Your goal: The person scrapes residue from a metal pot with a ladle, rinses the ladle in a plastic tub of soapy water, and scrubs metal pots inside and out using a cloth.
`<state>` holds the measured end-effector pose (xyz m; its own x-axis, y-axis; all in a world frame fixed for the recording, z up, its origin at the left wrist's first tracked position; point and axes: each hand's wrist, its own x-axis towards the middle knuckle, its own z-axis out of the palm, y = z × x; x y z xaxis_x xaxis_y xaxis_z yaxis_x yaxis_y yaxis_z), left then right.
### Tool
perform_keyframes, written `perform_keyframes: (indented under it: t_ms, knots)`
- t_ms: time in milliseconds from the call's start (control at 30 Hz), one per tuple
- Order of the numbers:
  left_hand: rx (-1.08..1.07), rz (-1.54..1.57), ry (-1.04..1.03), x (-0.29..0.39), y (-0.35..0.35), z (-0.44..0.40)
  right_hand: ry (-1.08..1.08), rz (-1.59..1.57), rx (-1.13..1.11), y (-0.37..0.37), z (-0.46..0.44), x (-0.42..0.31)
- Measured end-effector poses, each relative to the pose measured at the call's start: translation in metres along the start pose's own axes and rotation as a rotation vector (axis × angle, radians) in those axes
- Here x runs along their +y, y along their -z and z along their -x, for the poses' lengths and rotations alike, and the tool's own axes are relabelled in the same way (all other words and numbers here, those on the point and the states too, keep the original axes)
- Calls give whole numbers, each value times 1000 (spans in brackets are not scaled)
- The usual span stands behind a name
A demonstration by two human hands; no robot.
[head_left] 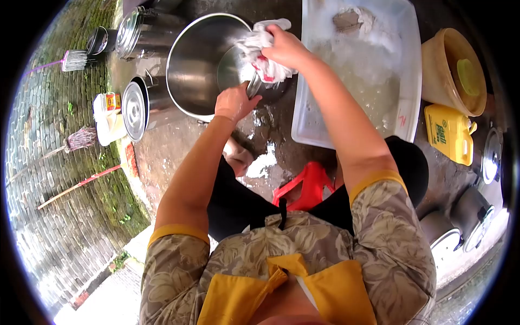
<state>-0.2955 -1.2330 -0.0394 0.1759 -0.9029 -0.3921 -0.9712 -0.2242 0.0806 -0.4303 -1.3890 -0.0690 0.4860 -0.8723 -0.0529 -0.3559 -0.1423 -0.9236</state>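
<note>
Evidently, the right hand (pixel 287 50) pinches a bunched white cloth (pixel 253 45) with red patches, its limp, wrinkled fabric hanging in soft folds at the rim of a large, round, shiny steel pot (pixel 189 70). The left hand (pixel 234 103), thumb and fingers drawn together, clasps a smooth metal handle (pixel 253 86) on the pot's near right side, just below the cloth. The pot's wide mouth faces the camera, showing a polished inner wall.

Just right of the pot stands a rectangular, translucent plastic tub (pixel 414 89) of cloudy, sudsy water, a crumpled brown-and-white lump (pixel 349 21) at its far end. Farther right of the pot are a round beige plastic bucket (pixel 437 73) and a boxy yellow plastic jug (pixel 447 132). Nearer the person than the pot is a glossy red plastic stool (pixel 310 187), on wet, dark floor (pixel 265 132). Left of the pot are two cylindrical lidded steel pots (pixel 157 35) and, beyond them, a mossy, rough brick wall (pixel 54 173).
</note>
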Motion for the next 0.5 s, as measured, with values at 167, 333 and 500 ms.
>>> perform_keyframes:
  t_ms: [167, 333, 500]
  knots:
    - [45, 7, -32, -4, -3, 0, -38, 131, 184, -17, 30, -14]
    - [-87, -49, 48, -3, -1, -4, 81, -125, 457, -82, 105, 12]
    - [59, 15, -76, -23, -25, -14, 105, -270, 383, -87, 128, 16]
